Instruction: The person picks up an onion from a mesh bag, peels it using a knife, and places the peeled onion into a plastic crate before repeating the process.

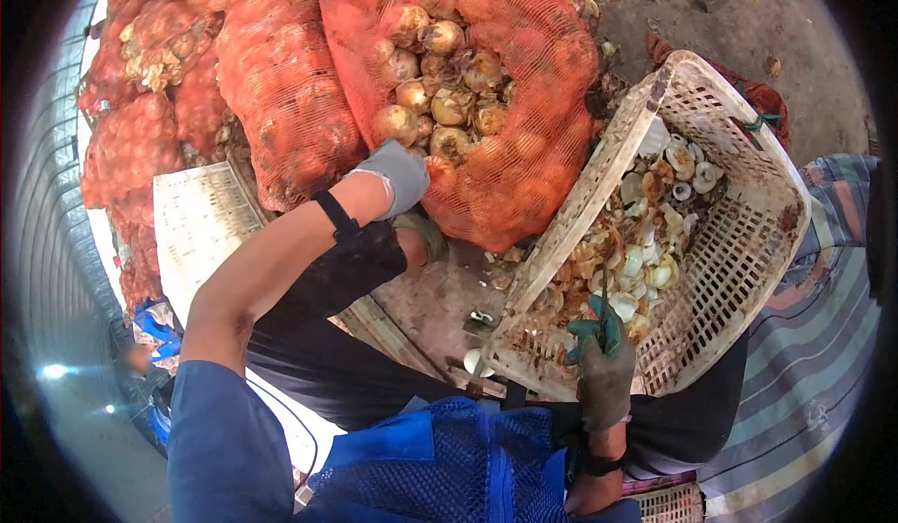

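Observation:
My left hand [400,177], in a grey glove, reaches to the near edge of an open red mesh sack [552,74]. Onions [452,107] with brown skins fill the sack's opening, and the gloved fingers are beside the nearest ones; whether they grip one is hidden. My right hand [606,364], in a dirty glove with green fingertips, is closed round a knife [604,291] whose thin blade points away from me. It is over the near side of a white plastic basket [776,233], where onion skins and cut pieces [645,242] lie.
More full red mesh sacks [281,83] stand at the upper left. A white crate [201,224] is left of my left forearm. Striped cloth [804,364] lies at the right. At the far left edge, part of another person [140,359] shows.

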Action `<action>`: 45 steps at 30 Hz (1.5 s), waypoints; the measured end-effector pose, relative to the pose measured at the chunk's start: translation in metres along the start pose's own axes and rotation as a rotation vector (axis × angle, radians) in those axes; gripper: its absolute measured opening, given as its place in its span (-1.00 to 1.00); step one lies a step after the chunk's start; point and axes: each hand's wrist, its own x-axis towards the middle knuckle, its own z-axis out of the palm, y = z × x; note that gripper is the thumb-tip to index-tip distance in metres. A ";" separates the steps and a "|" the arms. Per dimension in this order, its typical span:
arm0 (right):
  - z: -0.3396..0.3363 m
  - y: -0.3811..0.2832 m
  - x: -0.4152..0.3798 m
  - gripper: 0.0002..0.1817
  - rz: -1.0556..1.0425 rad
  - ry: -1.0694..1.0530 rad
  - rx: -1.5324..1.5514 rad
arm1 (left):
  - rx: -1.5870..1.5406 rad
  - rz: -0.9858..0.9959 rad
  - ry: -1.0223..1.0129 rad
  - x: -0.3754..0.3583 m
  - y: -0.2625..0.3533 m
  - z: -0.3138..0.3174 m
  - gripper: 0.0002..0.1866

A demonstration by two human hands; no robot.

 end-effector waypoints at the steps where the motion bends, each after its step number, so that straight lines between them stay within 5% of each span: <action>1: 0.001 -0.002 -0.001 -0.32 -0.004 0.004 0.016 | -0.033 0.016 -0.014 -0.003 0.000 0.000 -0.73; 5: 0.001 0.010 -0.001 -0.32 -0.073 0.004 0.026 | -0.318 -0.159 0.044 -0.004 -0.014 -0.007 -0.75; 9: -0.001 0.014 -0.001 -0.33 -0.094 0.025 -0.031 | -0.562 -0.603 0.237 0.020 -0.052 0.027 -0.66; 12: -0.002 0.011 0.000 -0.34 -0.106 0.006 -0.052 | -0.327 -0.742 0.323 0.023 -0.034 0.031 -0.46; 18: 0.000 0.015 0.000 -0.35 -0.118 0.034 -0.102 | 0.273 -0.392 0.348 0.049 -0.049 0.032 -0.33; 19: 0.003 0.008 -0.001 -0.38 -0.040 0.051 -0.025 | -0.031 -0.416 0.473 0.047 -0.046 0.035 -0.46; 22: 0.003 0.012 0.001 -0.41 -0.167 0.060 -0.101 | -0.437 -0.638 0.438 0.054 -0.051 0.006 -0.44; 23: 0.003 -0.001 -0.003 -0.40 -0.018 0.058 -0.103 | -0.488 -0.661 0.348 0.054 -0.057 -0.009 -0.40; 26: 0.003 0.008 0.000 -0.36 0.031 0.054 -0.128 | 0.177 -0.475 0.260 0.067 -0.059 0.007 -0.25; 30: 0.003 0.000 0.000 -0.33 0.035 0.053 -0.123 | 0.347 -0.359 0.294 0.068 -0.050 0.038 -0.15; 36: 0.000 0.039 0.014 -0.30 -0.098 0.032 -0.216 | 0.164 -0.498 -0.139 0.058 -0.044 -0.006 0.25; 37: 0.000 0.041 0.013 -0.30 -0.101 0.035 -0.194 | 0.175 -0.499 -0.084 0.060 -0.045 0.001 0.36; 43: 0.001 0.030 0.006 -0.31 -0.086 0.044 -0.164 | -0.150 -0.522 0.011 0.045 -0.059 -0.020 0.30; 45: 0.001 0.031 0.004 -0.32 -0.118 0.056 -0.170 | -0.328 -0.612 0.244 0.039 -0.057 -0.017 0.25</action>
